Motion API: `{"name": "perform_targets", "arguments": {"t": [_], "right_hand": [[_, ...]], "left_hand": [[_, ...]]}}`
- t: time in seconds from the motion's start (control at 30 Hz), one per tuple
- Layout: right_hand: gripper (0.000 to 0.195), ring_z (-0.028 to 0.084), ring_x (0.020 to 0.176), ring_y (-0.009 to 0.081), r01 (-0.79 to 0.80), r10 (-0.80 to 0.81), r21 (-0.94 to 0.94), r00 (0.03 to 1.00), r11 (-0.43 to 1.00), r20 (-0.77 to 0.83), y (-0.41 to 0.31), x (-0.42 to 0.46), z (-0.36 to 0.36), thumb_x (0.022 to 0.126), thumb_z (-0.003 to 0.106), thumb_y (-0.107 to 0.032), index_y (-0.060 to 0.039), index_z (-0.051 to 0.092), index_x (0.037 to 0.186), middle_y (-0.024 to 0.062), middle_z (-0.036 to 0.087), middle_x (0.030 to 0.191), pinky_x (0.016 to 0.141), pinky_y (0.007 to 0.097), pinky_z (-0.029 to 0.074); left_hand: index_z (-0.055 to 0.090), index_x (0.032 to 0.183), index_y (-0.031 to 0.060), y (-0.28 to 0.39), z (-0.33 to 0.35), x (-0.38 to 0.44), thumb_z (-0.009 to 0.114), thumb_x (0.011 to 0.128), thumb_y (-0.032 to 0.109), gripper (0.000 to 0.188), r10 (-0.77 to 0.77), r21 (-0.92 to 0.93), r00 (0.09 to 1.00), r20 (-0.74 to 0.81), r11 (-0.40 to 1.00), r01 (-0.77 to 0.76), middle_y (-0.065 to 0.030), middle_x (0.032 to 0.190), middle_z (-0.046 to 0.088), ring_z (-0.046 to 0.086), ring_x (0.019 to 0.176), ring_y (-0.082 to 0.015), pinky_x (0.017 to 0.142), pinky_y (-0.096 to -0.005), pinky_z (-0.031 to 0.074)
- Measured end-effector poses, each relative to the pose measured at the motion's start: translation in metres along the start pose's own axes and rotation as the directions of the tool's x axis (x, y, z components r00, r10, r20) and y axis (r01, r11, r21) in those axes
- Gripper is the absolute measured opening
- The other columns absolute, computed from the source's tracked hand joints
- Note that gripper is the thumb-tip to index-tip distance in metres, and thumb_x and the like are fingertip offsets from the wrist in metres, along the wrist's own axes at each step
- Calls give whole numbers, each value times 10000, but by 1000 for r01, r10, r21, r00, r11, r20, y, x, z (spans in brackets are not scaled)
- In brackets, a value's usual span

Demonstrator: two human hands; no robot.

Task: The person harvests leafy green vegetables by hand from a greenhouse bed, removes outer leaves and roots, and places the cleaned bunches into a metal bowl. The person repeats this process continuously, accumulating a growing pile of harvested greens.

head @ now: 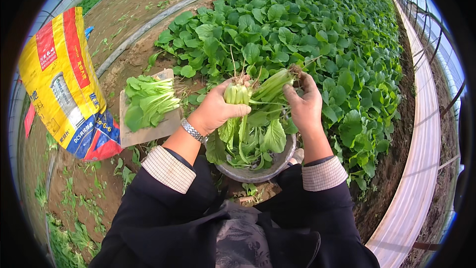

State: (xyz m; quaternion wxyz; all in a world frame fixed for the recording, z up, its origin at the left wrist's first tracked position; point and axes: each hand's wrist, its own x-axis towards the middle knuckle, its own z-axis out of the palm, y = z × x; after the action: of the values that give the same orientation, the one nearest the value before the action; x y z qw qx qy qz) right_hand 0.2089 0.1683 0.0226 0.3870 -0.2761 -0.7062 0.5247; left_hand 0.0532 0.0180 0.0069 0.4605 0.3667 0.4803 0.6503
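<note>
My left hand [219,106] grips a bunch of leafy greens [238,95] by the pale stems, its thin roots pointing up. In my right hand [305,98] is a second bunch of greens [273,85], held near a soil-covered root clump and tilted with its leaves towards the left. Both bunches hang over a round grey basin [256,175] between my feet. Loose leaves [256,152] lie inside the basin; the hanging leaves hide part of it. Left of my left hand, a stack of greens [150,100] rests on a flat board [148,138], roots facing right.
A yellow, red and blue printed sack [61,85] stands at the left. Dense green plants [297,37] grow ahead and to the right. A white plastic sheet strip [416,149] runs along the right side. Pulled greens [68,243] lie on the soil at lower left.
</note>
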Motion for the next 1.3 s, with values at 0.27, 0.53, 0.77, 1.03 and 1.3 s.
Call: {"name": "perform_targets", "arguments": {"t": [0.27,0.53,0.77,1.03,1.3], "right_hand": [[258,628,768,148,146,-147,-35,989,989,-20,11,-5,7,905,570,-82,4,576,1148,91,677,918,719,263,501],[228,623,716,320,470,-468,-740,851,480,237,0,4,-9,809,607,-70,-44,586,1034,127,636,813,638,406,516],[147,637,789,333,299,-370,-767,925,568,86,1,14,-30,897,551,-122,-64,600,1023,155,655,886,676,383,515],[161,582,598,211,17,-198,-556,943,831,-266,1,23,-65,907,542,-134,-27,631,988,131,641,735,615,309,480],[412,614,894,174,-22,111,-332,961,943,253,5,12,-42,851,672,-318,14,628,1090,122,655,979,819,314,482]], "left_hand": [[561,1259,30,7,11,-1,766,731,85,569,-36,128,958,283,992,-1,-70,1338,465,440,1209,-167,1024,-323,357],[476,1357,51,0,-1,0,768,732,118,694,-32,458,962,273,883,-101,-110,1475,294,305,1342,-214,1091,-337,258],[487,1352,71,8,-12,-5,757,715,115,693,-1,569,987,161,817,-92,-166,1459,314,266,1373,-257,1106,-349,222],[485,1342,69,19,-51,-14,749,699,107,697,125,669,992,1,737,-94,-181,1458,306,324,1338,-258,1088,-344,268],[545,1266,-1,29,-37,-20,778,695,143,632,24,473,994,106,878,-72,-96,1295,507,417,1239,-189,1077,-322,263]]}}
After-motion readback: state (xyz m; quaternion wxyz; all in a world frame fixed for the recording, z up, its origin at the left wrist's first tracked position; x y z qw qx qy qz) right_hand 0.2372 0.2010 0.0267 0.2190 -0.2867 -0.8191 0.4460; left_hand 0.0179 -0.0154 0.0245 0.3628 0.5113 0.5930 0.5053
